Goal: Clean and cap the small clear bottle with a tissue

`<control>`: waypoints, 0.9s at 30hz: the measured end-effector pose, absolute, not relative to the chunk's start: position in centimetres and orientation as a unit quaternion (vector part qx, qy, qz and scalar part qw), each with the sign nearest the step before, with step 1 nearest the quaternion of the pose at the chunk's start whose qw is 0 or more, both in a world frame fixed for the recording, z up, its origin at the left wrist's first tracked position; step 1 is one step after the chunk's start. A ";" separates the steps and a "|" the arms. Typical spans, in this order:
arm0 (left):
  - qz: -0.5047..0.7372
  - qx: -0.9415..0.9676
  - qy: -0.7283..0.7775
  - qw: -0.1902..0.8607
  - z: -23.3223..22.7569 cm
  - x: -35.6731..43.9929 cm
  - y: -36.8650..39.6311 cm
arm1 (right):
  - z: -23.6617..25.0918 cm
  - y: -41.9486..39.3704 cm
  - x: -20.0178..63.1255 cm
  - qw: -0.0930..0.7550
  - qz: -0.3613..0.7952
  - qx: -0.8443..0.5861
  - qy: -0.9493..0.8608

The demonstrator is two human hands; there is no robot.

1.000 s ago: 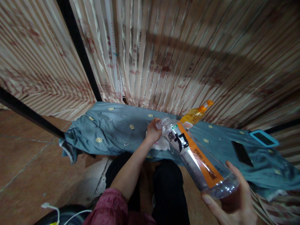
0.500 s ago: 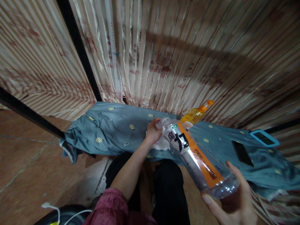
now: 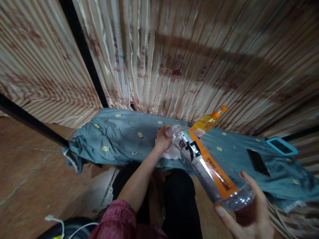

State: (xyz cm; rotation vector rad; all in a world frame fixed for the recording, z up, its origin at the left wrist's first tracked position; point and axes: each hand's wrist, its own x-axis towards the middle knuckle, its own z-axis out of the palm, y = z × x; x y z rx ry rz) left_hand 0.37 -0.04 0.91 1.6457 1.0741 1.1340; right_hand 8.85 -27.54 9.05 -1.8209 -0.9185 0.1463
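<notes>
A clear plastic bottle (image 3: 206, 169) with an orange and silver label slants across the view between my hands, its neck toward the upper left. My left hand (image 3: 164, 138) is closed at the neck end. Around the base, my right hand (image 3: 249, 212) grips with thumb and fingers on either side. Behind the bottle's upper part stands a pump bottle (image 3: 205, 122) of yellow liquid with an orange top. Below my left hand, a whitish, ragged-edged patch (image 3: 173, 152) shows on the cloth, partly covered by the hand and bottle.
Grey-blue cloth (image 3: 127, 132) with a pineapple print covers the narrow surface before me. A dark phone (image 3: 258, 162) and a blue-framed object (image 3: 282, 146) lie at the right. Striped curtain (image 3: 174, 66) hangs behind; black poles (image 3: 84, 53) rise at the left. A white cable (image 3: 61, 225) is at lower left.
</notes>
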 end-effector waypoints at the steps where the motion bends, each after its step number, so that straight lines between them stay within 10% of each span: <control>1: 0.453 0.657 0.429 0.423 0.9 0.4 0.0 | 9.1 -27.5 8.8 0.522 0.061 -0.760 -0.384; 27: 0.445 0.662 0.432 0.421 1.2 0.2 -0.1 | 9.3 -27.3 8.5 0.536 0.062 -0.758 -0.367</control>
